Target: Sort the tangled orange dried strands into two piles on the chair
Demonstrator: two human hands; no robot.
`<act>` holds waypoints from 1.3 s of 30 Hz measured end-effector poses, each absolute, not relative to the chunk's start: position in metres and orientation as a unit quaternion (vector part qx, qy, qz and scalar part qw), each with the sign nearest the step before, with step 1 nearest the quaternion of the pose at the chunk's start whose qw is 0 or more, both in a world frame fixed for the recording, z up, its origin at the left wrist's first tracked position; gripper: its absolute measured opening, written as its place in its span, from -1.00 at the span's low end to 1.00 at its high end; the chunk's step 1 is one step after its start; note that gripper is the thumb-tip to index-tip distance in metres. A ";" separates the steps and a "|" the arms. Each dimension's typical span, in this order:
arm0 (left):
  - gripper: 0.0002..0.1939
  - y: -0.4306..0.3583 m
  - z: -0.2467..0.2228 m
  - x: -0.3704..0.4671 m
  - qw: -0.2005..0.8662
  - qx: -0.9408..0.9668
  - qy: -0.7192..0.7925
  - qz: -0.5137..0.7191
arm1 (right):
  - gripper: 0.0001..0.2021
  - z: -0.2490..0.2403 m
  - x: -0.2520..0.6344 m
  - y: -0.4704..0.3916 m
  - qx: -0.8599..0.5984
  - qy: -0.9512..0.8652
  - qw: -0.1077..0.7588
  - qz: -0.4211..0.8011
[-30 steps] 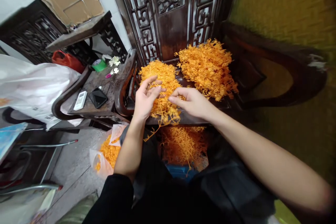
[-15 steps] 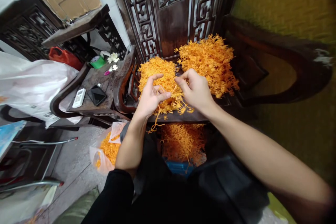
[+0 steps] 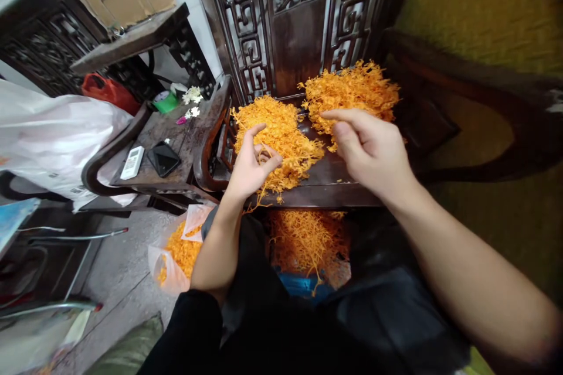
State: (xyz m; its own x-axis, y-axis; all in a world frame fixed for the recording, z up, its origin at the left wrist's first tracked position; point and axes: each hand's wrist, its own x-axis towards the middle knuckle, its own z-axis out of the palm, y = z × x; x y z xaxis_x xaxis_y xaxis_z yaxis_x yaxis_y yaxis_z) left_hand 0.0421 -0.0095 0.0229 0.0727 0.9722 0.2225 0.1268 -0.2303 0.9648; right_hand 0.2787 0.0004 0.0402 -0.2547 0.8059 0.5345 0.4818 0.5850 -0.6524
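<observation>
The left hand (image 3: 248,170) is at the front heap's near side, palm turned inward, its index finger bent and standing off the thumb. Thin orange strands (image 3: 264,156) show among its curled fingers; I cannot tell if that grip is clamped on them. The right hand (image 3: 373,152) has moved off toward its own side. Its index finger points past the thumb, the 2 tips near each other, and whether that grip is closed on anything I cannot tell. The change leaves the 2 hands well apart, with no strand seen running between them, and any strands in hand are on the left side only.

Under and beyond the left hand lies the yellow-orange heap (image 3: 272,117); the deeper orange heap (image 3: 352,91) is farther back, partly behind the right hand. Both rest on the dark wooden seat (image 3: 334,193), in front of a carved chair back (image 3: 297,41). A few loose stems hang at the seat's front edge, below the left hand.

Lower down, a tangle of orange stems (image 3: 303,234) sits above something blue (image 3: 303,286). To the left, a plastic bag (image 3: 169,275) on the floor holds more orange pieces, and a side table (image 3: 152,132) carries a black phone (image 3: 163,158) and a white remote (image 3: 132,163).
</observation>
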 end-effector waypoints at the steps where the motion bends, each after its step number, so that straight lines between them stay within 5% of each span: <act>1: -0.15 -0.009 0.022 0.045 0.418 0.593 0.461 0.511 | -0.58 0.042 0.274 -0.005 -0.401 -0.793 0.430 0.159; 8: -0.17 -0.006 0.027 0.061 0.403 0.543 0.458 0.577 | -0.69 0.032 0.250 0.009 -0.377 -0.827 0.386 0.159; 13: -0.08 -0.004 0.029 0.065 0.423 0.569 0.425 0.562 | -0.60 0.029 0.245 0.018 -0.383 -0.714 0.457 0.367; 22: -0.10 -0.004 0.026 0.059 0.446 0.544 0.442 0.556 | -0.51 0.036 0.247 0.012 -0.316 -0.479 0.441 0.690; 39: -0.26 -0.012 0.033 0.070 0.469 0.547 0.418 0.553 | -0.53 0.041 0.262 0.004 -0.288 -0.440 0.452 0.720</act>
State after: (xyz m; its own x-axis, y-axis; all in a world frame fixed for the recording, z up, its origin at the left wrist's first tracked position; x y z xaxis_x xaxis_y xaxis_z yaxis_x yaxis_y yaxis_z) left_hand 0.0703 -0.0122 0.0333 0.0389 0.9760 0.2142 -0.0615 -0.2116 0.9754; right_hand 0.2623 0.0044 0.0411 -0.4245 0.9053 -0.0173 -0.3982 -0.2038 -0.8944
